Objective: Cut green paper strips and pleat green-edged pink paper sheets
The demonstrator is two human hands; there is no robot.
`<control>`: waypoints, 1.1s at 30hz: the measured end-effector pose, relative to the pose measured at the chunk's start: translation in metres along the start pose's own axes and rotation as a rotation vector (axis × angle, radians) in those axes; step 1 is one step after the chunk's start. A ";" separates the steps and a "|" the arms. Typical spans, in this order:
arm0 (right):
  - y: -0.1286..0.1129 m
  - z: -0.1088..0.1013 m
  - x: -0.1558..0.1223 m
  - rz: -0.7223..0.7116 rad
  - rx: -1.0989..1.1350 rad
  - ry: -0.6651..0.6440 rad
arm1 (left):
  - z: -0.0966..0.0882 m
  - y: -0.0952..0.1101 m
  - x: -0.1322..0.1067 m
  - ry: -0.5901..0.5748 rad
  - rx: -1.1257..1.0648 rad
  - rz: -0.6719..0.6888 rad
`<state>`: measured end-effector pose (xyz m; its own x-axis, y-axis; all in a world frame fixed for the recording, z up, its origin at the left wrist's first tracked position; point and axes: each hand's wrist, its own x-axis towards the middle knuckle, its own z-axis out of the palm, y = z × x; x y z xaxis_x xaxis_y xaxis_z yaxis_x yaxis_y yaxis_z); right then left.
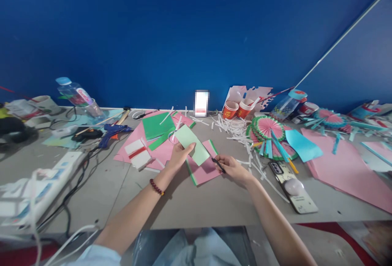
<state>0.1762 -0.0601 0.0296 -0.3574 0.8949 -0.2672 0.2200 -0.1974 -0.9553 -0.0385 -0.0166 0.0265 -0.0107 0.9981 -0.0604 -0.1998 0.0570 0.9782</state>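
Note:
My left hand (183,151) grips a light green paper rectangle (193,145) by its left edge, thumb on top. The paper is held tilted over a pink sheet with green edges (203,173) on the table. My right hand (234,168) is closed around a slim black tool (218,165), whose tip meets the lower right corner of the light green paper; its exact kind is not clear. Behind my left hand lie a dark green sheet (159,125) and more pink paper (122,151). A white pad with a red band (137,154) rests on that pink paper.
White paper strips (232,127) lie near red paper cups (230,110). Pink-and-green paper fans (269,129), a phone (294,188) and pink sheets (346,164) are at right. At left are a blue glue gun (113,131), a bottle (78,94), and a power strip (49,184) with cables.

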 end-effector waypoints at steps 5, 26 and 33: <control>-0.001 0.000 0.000 0.011 0.018 -0.005 | 0.000 0.002 0.000 0.005 0.001 -0.006; -0.011 0.002 -0.003 0.008 0.067 -0.042 | 0.002 0.001 -0.003 -0.034 0.004 -0.018; -0.007 0.003 0.000 0.003 0.081 -0.043 | 0.000 -0.010 -0.001 -0.096 0.039 -0.022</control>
<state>0.1717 -0.0604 0.0364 -0.3963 0.8764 -0.2737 0.1472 -0.2336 -0.9611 -0.0365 -0.0184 0.0172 0.0873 0.9941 -0.0647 -0.1607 0.0782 0.9839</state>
